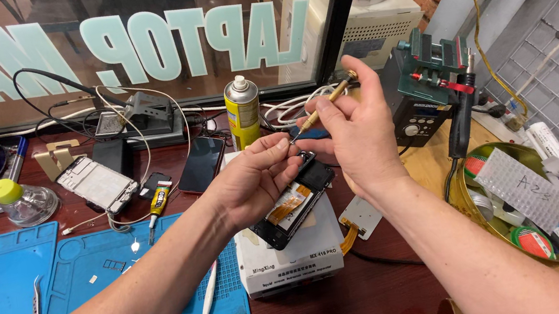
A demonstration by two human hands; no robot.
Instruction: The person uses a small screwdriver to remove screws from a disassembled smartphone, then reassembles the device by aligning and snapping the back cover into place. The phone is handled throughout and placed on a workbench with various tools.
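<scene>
Behind the wooden bench [398, 292] is a shop window. Left hand [254, 182] pinches the opened phone [294, 202] steady on a white box [293, 259], while right hand [355, 132] fingers grip a screwdriver [322, 109], tip down for precise work.

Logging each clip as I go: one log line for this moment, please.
left hand: steadies opened phone | right hand: holds screwdriver, tip at phone's top end | phone over white box | spray can behind
</scene>
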